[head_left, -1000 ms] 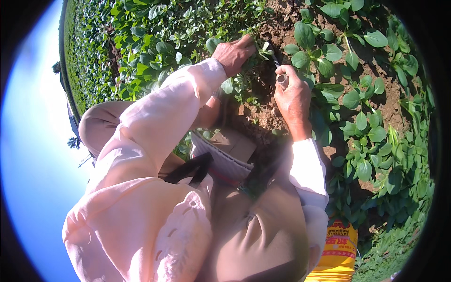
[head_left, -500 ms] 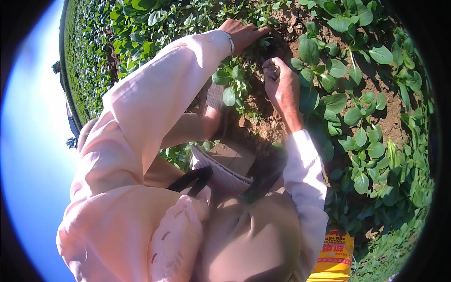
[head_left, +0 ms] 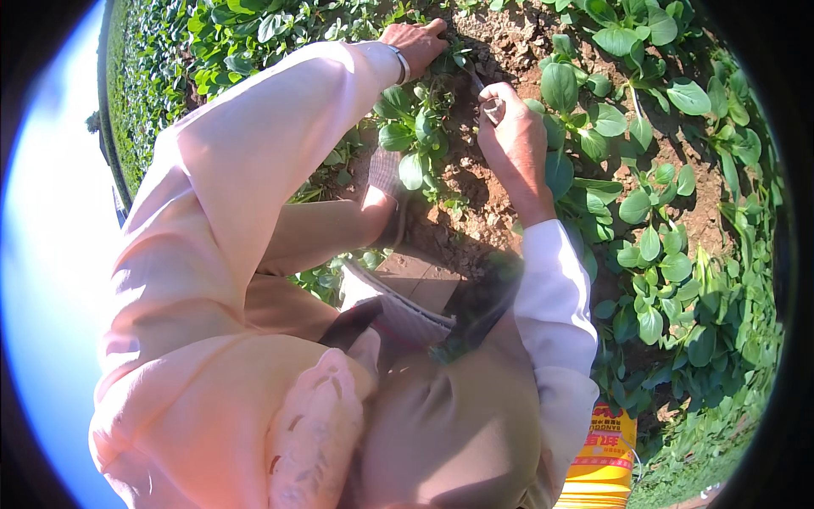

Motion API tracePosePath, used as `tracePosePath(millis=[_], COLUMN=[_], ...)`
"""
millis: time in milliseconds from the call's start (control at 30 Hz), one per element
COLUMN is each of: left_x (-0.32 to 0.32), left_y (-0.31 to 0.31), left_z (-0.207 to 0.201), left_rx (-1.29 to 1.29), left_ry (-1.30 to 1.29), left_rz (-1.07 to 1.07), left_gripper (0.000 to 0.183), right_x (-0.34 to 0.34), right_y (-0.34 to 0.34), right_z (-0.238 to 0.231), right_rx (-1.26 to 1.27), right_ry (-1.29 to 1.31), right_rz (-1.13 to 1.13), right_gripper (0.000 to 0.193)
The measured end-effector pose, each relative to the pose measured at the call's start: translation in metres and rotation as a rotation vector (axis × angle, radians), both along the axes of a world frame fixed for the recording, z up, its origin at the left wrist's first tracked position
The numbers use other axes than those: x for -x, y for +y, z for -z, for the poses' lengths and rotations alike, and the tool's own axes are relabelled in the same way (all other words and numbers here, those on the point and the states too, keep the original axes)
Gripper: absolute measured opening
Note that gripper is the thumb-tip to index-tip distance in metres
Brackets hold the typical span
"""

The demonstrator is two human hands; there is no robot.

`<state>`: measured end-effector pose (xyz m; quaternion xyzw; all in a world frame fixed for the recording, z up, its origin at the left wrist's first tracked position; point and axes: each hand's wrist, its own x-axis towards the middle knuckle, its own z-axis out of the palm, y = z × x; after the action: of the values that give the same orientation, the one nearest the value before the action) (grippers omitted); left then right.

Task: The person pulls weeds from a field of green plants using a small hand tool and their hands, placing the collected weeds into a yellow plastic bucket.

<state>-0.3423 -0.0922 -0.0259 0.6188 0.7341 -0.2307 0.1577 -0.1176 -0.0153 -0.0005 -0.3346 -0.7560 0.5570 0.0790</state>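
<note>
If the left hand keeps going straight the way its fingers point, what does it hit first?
Most likely the bare brown clumpy soil just past the fingertips of the left hand, which reaches in among the small green leafy plants. Depth is hard to judge in this fisheye view, so a low leaf could come first.

A yellow printed sack (head_left: 604,462) lies by the leafy green rows (head_left: 678,254), with blue sky (head_left: 42,254) beyond

The leaves (head_left: 560,85) at twelve o'clock look smooth and glossy. The soil (head_left: 509,42) is rough, crumbly and matt. The sleeve (head_left: 254,161) is soft matt cloth; the bracelet (head_left: 401,61) shines like metal. The yellow container (head_left: 604,458) at five o'clock looks like glossy plastic.
</note>
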Motion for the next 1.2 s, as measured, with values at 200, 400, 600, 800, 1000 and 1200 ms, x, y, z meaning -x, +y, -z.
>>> tracePosePath(millis=[200,400,600,800,1000,1200], left_x=[0.006,0.0,0.014,-0.018,-0.047,-0.047], left_y=[0.008,-0.012,-0.048,-0.103,-0.122,-0.114], left_z=[-0.014,-0.015,0.012,-0.027,-0.034,-0.029], left_rx=[0.265,0.289,0.059,-0.157,-0.38,-0.383], left_ry=[-0.079,-0.209,-0.379,-0.528,-0.367,-0.397], left_rz=[-0.24,-0.403,-0.635,-0.317,0.024,-0.14], left_gripper=[0.039,0.037,0.031,0.037,0.028,0.048], right_x=[-0.042,-0.036,-0.005,-0.004,-0.036,-0.025], right_y=[0.009,0.003,0.01,0.024,0.014,-0.001], right_z=[-0.037,-0.036,-0.028,-0.034,-0.054,-0.051], right_rx=[0.025,-0.023,-0.065,0.023,0.026,-0.048], right_ry=[-0.112,-0.106,-0.068,-0.192,-0.155,-0.204], right_rz=[-0.145,-0.158,-0.2,-0.158,-0.262,-0.331], right_gripper=[0.02,0.026,0.013,0.017,0.025,0.03])
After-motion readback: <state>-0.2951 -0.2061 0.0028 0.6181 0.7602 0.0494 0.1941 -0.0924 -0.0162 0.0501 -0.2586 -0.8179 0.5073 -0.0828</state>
